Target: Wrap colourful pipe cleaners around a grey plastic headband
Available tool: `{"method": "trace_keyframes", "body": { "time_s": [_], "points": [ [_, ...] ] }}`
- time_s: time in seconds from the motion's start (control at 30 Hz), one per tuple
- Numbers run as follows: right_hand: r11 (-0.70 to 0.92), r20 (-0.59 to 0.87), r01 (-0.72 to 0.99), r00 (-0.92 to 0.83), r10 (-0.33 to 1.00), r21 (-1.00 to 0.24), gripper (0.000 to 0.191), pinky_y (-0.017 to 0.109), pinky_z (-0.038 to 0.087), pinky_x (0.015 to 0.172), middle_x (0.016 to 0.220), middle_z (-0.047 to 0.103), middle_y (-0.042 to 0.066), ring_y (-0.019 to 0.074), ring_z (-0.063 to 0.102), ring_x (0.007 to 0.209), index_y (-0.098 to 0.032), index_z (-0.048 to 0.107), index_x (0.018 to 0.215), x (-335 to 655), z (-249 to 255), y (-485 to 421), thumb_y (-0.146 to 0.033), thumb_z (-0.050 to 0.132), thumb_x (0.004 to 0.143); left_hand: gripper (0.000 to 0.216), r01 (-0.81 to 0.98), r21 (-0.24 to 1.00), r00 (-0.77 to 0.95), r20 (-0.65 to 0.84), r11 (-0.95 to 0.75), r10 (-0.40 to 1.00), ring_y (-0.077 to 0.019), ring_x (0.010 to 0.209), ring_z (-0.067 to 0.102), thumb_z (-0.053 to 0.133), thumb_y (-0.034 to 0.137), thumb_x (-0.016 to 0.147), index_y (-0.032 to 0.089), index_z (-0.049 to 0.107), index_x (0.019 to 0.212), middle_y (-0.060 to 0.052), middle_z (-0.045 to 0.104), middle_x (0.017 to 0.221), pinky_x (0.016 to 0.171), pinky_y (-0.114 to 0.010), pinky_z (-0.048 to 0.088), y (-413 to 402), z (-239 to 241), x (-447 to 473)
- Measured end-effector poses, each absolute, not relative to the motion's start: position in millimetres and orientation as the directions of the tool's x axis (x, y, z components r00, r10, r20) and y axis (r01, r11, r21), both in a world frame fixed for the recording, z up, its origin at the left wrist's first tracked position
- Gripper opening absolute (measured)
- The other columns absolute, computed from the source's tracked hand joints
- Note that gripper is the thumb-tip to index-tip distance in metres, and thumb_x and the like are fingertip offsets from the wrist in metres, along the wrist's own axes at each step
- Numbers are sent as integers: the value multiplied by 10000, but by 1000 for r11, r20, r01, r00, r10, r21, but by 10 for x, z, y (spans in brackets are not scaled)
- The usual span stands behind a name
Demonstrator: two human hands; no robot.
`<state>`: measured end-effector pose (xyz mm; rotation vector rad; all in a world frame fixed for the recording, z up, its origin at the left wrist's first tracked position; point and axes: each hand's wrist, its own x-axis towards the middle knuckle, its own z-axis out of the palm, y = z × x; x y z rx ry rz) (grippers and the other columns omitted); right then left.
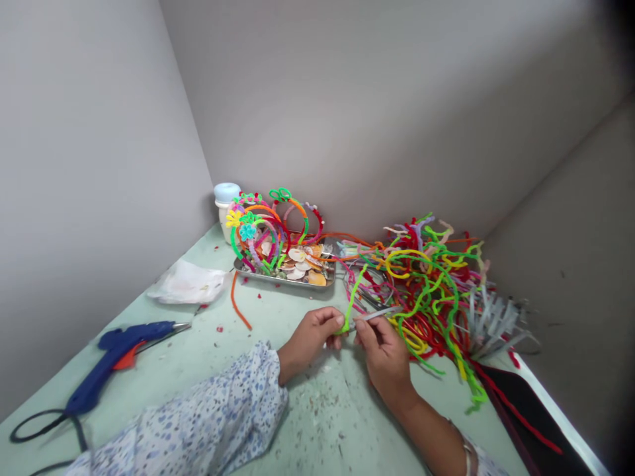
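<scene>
My left hand is closed, its thumb and fingers pinching a lime green pipe cleaner whose free end points up and away. Close beside it, my right hand pinches a thin greyish-white strip that looks like a plain hairband. The strip's left end reaches to the pipe cleaner at my left fingertips. How the two are joined there is too small to make out. Both hands are held above the middle of the table.
Behind the hands, a metal tray holds shells and pipe-cleaner headbands. A tangle of pipe cleaners and grey strips lies right. A blue glue gun, a plastic bag, an orange pipe cleaner and a lidded jar are left.
</scene>
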<state>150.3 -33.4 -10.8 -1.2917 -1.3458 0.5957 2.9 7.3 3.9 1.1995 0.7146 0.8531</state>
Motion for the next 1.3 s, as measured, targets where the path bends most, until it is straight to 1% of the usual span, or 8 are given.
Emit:
{"method": "trace_keyframes", "body": {
  "time_s": [0.13,0.3,0.43,0.5,0.6,0.77,0.9,1.3],
  "points": [
    [241,334,327,266,904,-914,220,261,394,597,626,545,-23,144,495,596,-194,586,798,1502,-96,-318,-391,532,879,268,-212,972,407,-9,104,914,-61,486,470,643,352,763,152,543,911,37,529,655,481,-182,346,41,59,39],
    [211,292,275,298,909,-938,260,257,387,569,612,539,-25,144,483,575,-198,557,744,1491,-58,-320,-427,537,865,245,-42,999,332,32,-19,943,-56,424,377,653,327,764,161,542,907,86,415,520,428,-170,300,-1,62,42],
    [209,295,295,284,912,-932,264,260,383,577,614,531,-24,147,476,581,-197,564,750,1489,-67,-318,-437,542,858,175,44,982,264,164,-182,951,-56,539,433,682,257,737,145,602,844,33,491,686,503,-173,350,-29,88,48],
    [215,307,321,273,912,-922,261,260,379,579,617,524,-26,146,467,585,-197,564,746,1487,-79,-317,-433,544,858,149,68,972,253,201,-225,946,-53,564,443,683,239,736,144,621,833,16,508,760,525,-177,366,-35,99,50],
    [208,305,331,273,913,-920,264,257,376,571,610,519,-29,142,460,579,-198,555,732,1479,-86,-319,-429,546,859,135,89,969,242,204,-231,949,-55,560,451,685,231,733,142,629,817,11,520,769,527,-181,377,-38,109,52],
    [191,275,301,268,923,-934,262,258,386,572,611,537,-28,142,478,575,-193,562,747,1470,-76,-324,-432,551,856,145,112,976,213,162,-189,963,-62,525,471,693,249,726,143,636,809,22,535,696,503,-184,385,-42,110,57],
    [181,254,266,269,929,-947,259,257,391,564,606,547,-26,143,489,564,-192,565,757,1474,-64,-328,-433,554,850,152,124,976,199,154,-181,968,-64,512,490,692,259,730,141,655,818,12,567,696,499,-187,398,-50,107,59],
    [188,249,237,264,932,-953,258,245,387,530,580,548,-25,134,477,534,-189,566,724,1464,-21,-348,-418,567,841,150,143,955,194,230,-259,954,-70,539,507,690,270,741,144,712,819,-34,638,784,500,-184,412,-50,87,49]
  ]
}}
